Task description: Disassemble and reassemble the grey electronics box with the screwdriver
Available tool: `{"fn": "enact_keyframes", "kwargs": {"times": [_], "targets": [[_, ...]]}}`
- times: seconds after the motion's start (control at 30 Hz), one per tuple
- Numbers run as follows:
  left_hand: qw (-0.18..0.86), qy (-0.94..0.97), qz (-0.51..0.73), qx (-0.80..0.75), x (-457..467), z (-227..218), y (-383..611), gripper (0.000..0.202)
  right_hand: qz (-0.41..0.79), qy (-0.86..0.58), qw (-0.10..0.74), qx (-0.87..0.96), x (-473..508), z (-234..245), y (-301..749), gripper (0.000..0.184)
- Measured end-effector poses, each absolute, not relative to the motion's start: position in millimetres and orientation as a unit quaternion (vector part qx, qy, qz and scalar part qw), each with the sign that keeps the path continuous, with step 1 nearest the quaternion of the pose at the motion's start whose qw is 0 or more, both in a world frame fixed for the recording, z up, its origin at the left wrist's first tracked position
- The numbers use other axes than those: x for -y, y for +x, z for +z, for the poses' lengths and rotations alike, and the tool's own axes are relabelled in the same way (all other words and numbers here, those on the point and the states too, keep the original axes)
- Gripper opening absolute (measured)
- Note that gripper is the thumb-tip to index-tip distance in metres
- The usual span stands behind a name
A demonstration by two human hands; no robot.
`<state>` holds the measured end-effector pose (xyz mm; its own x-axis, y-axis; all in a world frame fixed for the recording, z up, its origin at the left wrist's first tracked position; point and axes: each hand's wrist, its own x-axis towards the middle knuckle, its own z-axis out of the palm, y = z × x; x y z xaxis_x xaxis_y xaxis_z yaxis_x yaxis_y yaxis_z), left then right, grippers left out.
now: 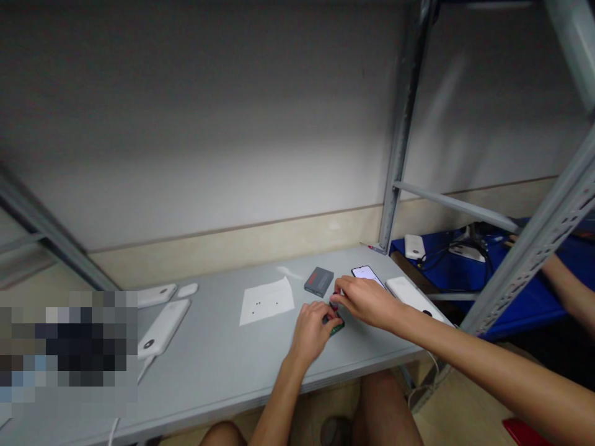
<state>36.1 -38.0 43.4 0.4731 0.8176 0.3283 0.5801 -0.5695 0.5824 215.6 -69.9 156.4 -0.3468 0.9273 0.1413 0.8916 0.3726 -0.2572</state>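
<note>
On the grey tabletop (209,365) — both hands (310,323) at a green piece (336,329)

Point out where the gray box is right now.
In the head view, the gray box lies just right of centre on the table, between the white sheet and the lit phone, beyond the left hand.

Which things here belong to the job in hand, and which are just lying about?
Likely in the job:
small green piece, held in the left hand, right hand beside it
perhaps the paper with dark specks
perhaps the grey box

Seemingly lying about:
phone
white cases
thin tool at the back
</note>
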Motion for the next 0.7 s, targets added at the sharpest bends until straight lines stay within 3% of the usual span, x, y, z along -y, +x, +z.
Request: {"fn": "enact_keyframes", "kwargs": {"times": [0.23,0.37,0.47,0.7], "targets": [[0.197,0.835,0.288,-0.425,40,42,41,0.015,0.093,-0.521,0.158,0.833,68,161,222,0.022],[0.182,0.842,0.276,-0.425,41,42,43,0.015,0.1,-0.573,0.106,0.806,67,161,221,0.027],[0.166,0.85,0.273,-0.419,44,42,39,0.013,0.098,-0.562,0.104,0.815,65,158,221,0.019],[0.14,0.862,0.248,-0.419,61,38,30,0.011,0.065,-0.517,0.099,0.848,62,157,225,0.034]]}}
